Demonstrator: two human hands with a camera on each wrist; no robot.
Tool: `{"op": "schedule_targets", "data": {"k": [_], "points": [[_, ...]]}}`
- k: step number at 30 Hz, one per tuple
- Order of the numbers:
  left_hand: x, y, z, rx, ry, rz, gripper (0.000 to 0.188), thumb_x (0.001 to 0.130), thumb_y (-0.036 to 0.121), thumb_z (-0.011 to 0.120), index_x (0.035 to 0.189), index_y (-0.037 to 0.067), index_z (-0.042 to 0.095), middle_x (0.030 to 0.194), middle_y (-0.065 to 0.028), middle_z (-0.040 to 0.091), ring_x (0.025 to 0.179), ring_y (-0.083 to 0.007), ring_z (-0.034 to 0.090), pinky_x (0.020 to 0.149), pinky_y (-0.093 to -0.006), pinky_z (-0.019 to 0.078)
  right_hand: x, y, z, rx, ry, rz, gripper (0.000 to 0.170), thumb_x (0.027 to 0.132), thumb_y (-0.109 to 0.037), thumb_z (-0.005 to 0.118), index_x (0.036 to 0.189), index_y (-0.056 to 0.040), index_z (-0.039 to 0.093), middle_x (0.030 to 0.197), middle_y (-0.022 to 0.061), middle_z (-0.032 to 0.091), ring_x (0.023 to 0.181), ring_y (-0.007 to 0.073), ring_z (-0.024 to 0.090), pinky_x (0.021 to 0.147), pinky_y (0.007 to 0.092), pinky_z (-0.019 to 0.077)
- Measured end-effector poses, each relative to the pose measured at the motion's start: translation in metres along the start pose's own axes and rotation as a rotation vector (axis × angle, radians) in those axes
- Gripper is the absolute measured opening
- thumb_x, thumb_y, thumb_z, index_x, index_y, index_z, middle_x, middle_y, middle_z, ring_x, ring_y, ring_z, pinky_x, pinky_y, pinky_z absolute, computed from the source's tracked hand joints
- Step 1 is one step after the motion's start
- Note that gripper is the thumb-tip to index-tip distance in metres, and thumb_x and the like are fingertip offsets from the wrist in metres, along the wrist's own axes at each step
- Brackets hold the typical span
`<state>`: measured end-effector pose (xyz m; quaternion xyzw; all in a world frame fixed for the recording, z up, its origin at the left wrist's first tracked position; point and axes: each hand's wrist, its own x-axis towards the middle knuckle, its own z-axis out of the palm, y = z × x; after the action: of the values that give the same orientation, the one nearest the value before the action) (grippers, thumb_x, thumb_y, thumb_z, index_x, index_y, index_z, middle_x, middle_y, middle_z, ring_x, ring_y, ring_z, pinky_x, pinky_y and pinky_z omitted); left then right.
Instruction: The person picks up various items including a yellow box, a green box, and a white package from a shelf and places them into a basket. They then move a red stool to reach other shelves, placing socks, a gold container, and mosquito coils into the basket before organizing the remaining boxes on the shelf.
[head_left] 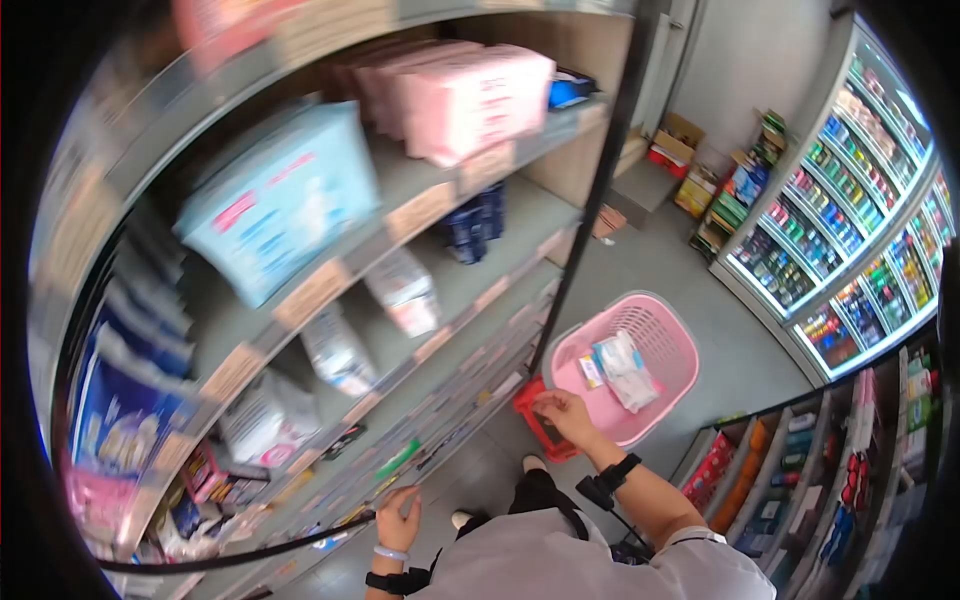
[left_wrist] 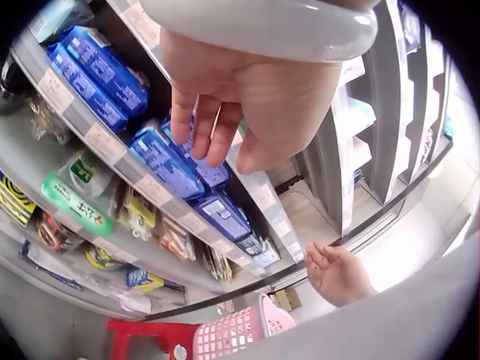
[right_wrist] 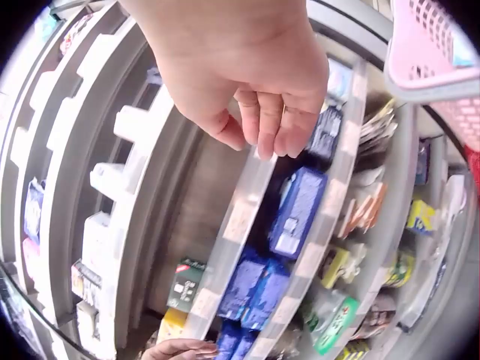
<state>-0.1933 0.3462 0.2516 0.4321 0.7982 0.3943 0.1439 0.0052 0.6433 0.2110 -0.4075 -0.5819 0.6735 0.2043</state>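
My left hand (head_left: 398, 522), with a pale bracelet at its wrist, hangs beside the lower shelves with fingers loosely bent and nothing in them. In the left wrist view that hand (left_wrist: 247, 97) overlaps blue packets (left_wrist: 169, 161) on a shelf. Near the rim of a pink basket (head_left: 683, 345), over a red stool (head_left: 548, 430), is my right hand (head_left: 566, 415), its fingers loosely curled around nothing. A white plastic packet (head_left: 630, 375) and a small box (head_left: 590, 371) lie in the basket. The right wrist view shows the same empty right hand (right_wrist: 255, 82) in front of the shelves.
Tall shelves on the left carry a light blue package (head_left: 285, 205), pink packages (head_left: 480, 95) and several white packets. Lit drink coolers (head_left: 830, 200) stand at the right, with cartons (head_left: 680, 135) at the back. Another stocked shelf (head_left: 800, 470) runs along the lower right.
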Motion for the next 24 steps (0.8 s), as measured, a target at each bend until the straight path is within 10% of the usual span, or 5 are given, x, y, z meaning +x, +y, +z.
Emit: {"op": "schedule_targets", "data": {"k": [9,15,24], "points": [[0.06,0.052,0.082,0.083,-0.179,-0.095,0.019,0.076,0.011,0.063,0.093,0.004,0.065,0.091,-0.0163,0.064,0.086,-0.0337,0.061,0.076,-0.0366,0.0481,0.112,0.135,-0.183,-0.679,0.363,0.271,0.043,0.068,-0.021,0.07,0.104,0.0,0.059,0.093,0.0176,0.064,0.084,0.028,0.063,0.075,0.0344,0.0499],[0.056,0.077,0.102,0.145,-0.256,-0.187,0.021,0.076,0.013,0.065,0.096,0.006,0.065,0.092,-0.0151,0.065,0.087,-0.0321,0.061,0.077,-0.0367,0.0491,0.148,0.13,-0.184,-0.724,0.195,0.634,0.058,0.066,-0.03,0.073,0.11,0.0031,0.055,0.105,0.023,0.06,0.103,0.0343,0.057,0.086,0.0393,0.0464],[0.036,0.099,0.107,0.253,-0.213,-0.4,0.022,0.074,0.011,0.069,0.095,0.005,0.066,0.089,-0.0138,0.066,0.082,-0.0283,0.064,0.072,-0.0346,0.0513,0.182,0.231,-0.172,-0.827,0.429,0.618,0.038,0.07,-0.027,0.068,0.095,0.0004,0.059,0.096,0.0214,0.063,0.092,0.0354,0.062,0.08,0.0435,0.0494]]}}
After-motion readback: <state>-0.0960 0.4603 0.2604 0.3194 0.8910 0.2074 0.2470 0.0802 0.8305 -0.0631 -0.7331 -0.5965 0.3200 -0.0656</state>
